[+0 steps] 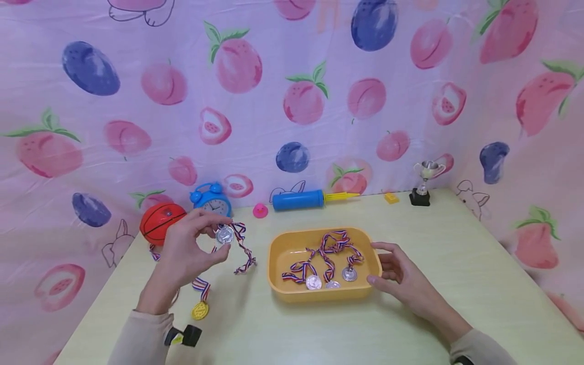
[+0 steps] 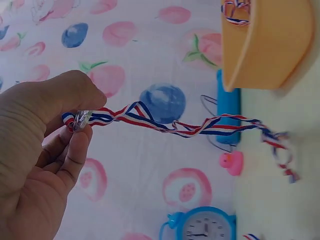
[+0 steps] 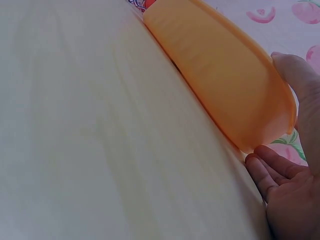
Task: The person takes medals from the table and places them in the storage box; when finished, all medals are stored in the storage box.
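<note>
While left hand (image 1: 184, 253) pinches silver medal (image 1: 224, 234), ribbon (image 2: 175, 125) trails rightward.

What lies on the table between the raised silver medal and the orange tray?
Only the silver medal's dangling ribbon; the table before the orange tray is otherwise bare, per head view.

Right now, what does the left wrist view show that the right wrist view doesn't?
Only the left wrist view shows the left hand pinching a silver medal, its striped ribbon trailing off, with the blue clock, pink duck and blue pump.

Only the right wrist view shows the right hand, fingers relaxed at the tray's end, above the bare table.

Both show the orange tray.
</note>
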The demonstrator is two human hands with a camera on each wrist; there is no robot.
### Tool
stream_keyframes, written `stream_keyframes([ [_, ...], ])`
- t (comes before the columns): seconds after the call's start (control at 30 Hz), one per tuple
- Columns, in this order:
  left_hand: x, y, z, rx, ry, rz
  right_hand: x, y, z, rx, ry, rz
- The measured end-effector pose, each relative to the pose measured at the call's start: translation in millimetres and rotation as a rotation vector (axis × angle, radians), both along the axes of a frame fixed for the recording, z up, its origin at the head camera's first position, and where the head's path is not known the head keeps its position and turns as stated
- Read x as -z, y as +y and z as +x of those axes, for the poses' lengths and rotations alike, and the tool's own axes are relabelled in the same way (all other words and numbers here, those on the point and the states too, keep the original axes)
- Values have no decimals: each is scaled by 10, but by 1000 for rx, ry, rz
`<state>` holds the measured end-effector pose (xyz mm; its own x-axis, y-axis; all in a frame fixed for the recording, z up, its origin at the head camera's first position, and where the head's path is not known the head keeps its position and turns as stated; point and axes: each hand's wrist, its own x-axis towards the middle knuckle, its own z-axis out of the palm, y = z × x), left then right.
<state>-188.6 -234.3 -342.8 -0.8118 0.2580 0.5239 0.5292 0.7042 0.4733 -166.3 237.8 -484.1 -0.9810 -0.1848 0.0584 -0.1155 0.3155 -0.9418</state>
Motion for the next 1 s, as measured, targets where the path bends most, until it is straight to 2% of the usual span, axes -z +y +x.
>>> stream_keyframes([
  [0.23,-345,100,-116,28,151,8,1,6,11,-12,14,-16],
  [0.37,-497,211,-155,71,171,40,-4,5,12,-10,6,-10],
  [0.5,-597,356,-205,124,172,63,-3,4,3,-8,10,-6],
  [0.8,-687,654,-340,200,188,109,-25,3,-8,-5,-28,-11],
  [0.9,-650,760,-362,231,158,115,-31,4,-9,-2,-35,-6],
  [1.0,-544,856,-387,238,106,91,-32,6,-11,1,-37,-3],
])
